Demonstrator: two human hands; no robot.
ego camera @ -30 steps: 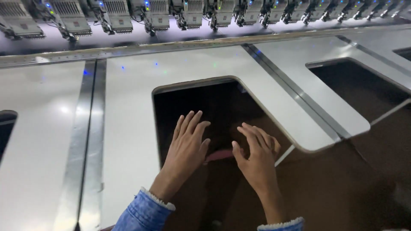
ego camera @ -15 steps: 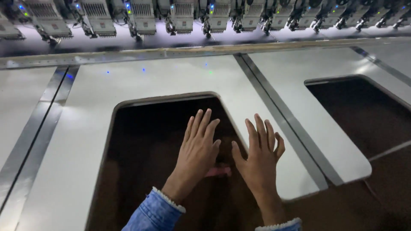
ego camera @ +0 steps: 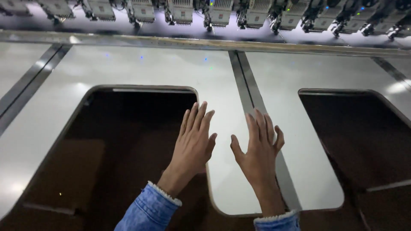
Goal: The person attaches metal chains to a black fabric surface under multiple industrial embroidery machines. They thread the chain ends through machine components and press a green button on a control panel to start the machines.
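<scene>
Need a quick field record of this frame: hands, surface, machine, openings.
left hand: open, fingers spread, palm down over right edge of the left opening
right hand: open, fingers spread, over the white panel beside the dark seam
surface: glossy white table
openings: left opening, right opening, both dark
machine: row of embroidery heads along far edge
sleeves: blue denim
</scene>
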